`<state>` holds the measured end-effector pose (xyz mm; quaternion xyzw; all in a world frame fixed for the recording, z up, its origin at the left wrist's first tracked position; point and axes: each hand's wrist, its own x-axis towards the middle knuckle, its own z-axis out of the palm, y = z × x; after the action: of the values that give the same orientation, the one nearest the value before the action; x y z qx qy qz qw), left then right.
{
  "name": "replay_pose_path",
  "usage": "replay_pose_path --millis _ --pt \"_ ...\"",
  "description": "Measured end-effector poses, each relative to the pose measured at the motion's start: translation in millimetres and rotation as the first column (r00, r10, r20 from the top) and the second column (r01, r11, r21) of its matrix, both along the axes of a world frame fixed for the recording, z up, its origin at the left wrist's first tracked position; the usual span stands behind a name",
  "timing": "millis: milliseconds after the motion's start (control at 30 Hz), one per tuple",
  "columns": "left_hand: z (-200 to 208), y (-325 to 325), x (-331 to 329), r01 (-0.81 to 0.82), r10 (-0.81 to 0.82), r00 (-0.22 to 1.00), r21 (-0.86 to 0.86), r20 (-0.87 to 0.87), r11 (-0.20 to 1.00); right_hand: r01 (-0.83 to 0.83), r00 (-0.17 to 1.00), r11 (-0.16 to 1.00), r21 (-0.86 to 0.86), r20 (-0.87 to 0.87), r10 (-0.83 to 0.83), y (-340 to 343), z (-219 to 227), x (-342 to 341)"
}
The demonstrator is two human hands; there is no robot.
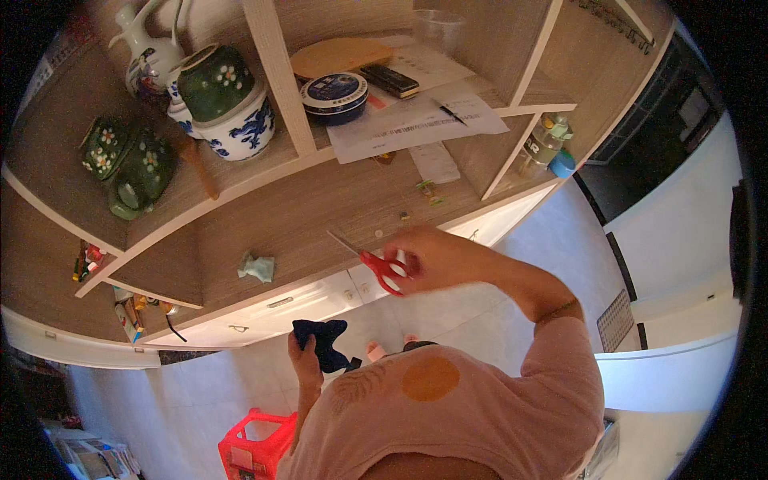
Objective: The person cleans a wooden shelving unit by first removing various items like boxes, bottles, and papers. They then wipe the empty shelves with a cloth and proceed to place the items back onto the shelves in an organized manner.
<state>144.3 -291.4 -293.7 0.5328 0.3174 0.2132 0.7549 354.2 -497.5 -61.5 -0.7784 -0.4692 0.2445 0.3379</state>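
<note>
My right hand point(428, 260) is closed on a pair of scissors point(378, 269) by the red handles, held over the front edge of the shelf. The metal blades point up and to the left. Lower down, my left hand point(306, 352) grips a dark navy piece of cloth point(322, 339) in front of the white drawers. A crumpled pale-green packet or tissue point(258, 267) lies on the wooden shelf left of the scissors. Near the blades are a small round white piece point(379, 234) and a tiny brown block point(404, 215).
Above stand a green flowered pot point(212, 84), a blue-and-white pot point(244, 128) and a white jug point(152, 60). A round blue tin point(336, 98) sits beside papers point(416, 132) with a pen point(453, 114). A bottle point(544, 144) stands at right; a red plastic stool point(260, 440) is on the floor.
</note>
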Motion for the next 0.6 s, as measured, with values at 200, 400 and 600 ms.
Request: replay_pose_path --millis 200,400,600 --pt "15.2 -7.0 15.3 0.005 -0.005 1.000 0.014 0.009 1.000 0.292 0.819 0.933 0.211 0.449 -0.358 -60.8 135.5 25.6" --pt "23.0 -29.5 34.3 -0.017 0.021 0.998 -0.076 0.056 0.997 0.500 0.608 0.856 -0.131 0.757 -0.240 -34.1 148.2 110.0" --pt "-0.1 -43.5 24.3 -0.148 0.148 0.989 -0.055 0.000 0.987 0.138 0.818 0.932 0.335 0.493 -0.298 -58.3 104.1 66.4"
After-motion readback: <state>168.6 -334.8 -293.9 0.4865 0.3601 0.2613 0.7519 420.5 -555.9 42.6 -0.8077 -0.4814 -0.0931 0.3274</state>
